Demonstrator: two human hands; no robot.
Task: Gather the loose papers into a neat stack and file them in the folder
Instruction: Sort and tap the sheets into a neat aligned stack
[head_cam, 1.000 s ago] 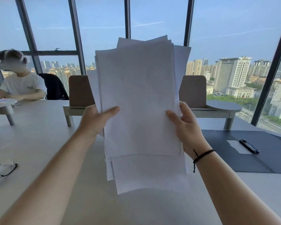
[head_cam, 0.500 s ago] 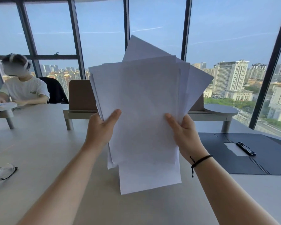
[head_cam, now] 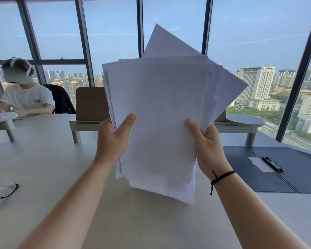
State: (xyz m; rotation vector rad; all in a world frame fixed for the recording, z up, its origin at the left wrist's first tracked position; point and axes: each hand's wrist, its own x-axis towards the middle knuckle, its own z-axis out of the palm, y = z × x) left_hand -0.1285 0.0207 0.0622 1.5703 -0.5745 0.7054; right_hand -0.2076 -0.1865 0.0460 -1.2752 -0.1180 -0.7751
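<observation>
A bundle of white papers (head_cam: 162,112) stands upright in front of me, its lower edge near the table top. The sheets are uneven: one at the back is turned so its corner juts up and out to the right. My left hand (head_cam: 113,139) grips the bundle's left edge, thumb on the front. My right hand (head_cam: 207,148), with a black cord at the wrist, grips the right edge. The dark blue folder (head_cam: 294,169) lies open flat on the table to the right, a black clip (head_cam: 272,163) at its middle.
A pair of glasses (head_cam: 2,192) lies at the table's left edge. Low grey desk shelves (head_cam: 244,123) and brown dividers (head_cam: 91,103) stand behind the papers. A person in a white shirt (head_cam: 25,97) sits at the far left. Tall windows lie beyond.
The bundle has dropped lower toward the table and fanned out more. The rear sheet has swung further to the right. Both hands kept their hold.
</observation>
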